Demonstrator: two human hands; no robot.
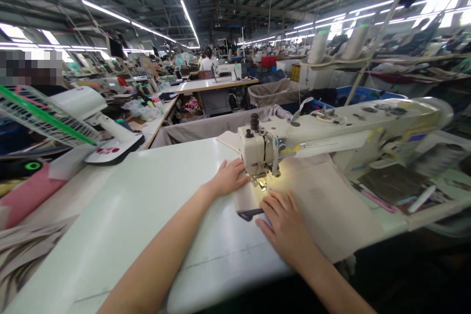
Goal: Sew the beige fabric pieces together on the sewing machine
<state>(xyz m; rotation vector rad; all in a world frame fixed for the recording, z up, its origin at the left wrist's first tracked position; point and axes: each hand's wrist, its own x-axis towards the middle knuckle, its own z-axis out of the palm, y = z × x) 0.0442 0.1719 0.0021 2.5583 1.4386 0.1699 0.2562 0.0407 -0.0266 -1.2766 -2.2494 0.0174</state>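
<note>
Loosely extended, the fingers of the right hand lie flat on the beige fabric, released rather than clenched, with the thumb set apart toward the near edge of the machine bed. The left hand also has its fingers stretched out, palm down, their tips just beside the left side of the sewing head; whether they press on cloth there cannot be told.

Between the two hands, a small light glows at the presser foot. The fabric spreads from the needle area to the right, under the arm of the sewing machine and down over the front edge of the pale counter. Another beige piece shows behind the sewing head, at the counter's far edge.

Right of the fabric, a pink-handled tool lies near a dark cloth. Off to the left stand a white fan with a green stripe, a pink roll and folded cloth.

Beyond the machine are two thread cones on a stand, a blue crate, a grey cloth bin and, farther back, a person in a white top near another sewing machine.
</note>
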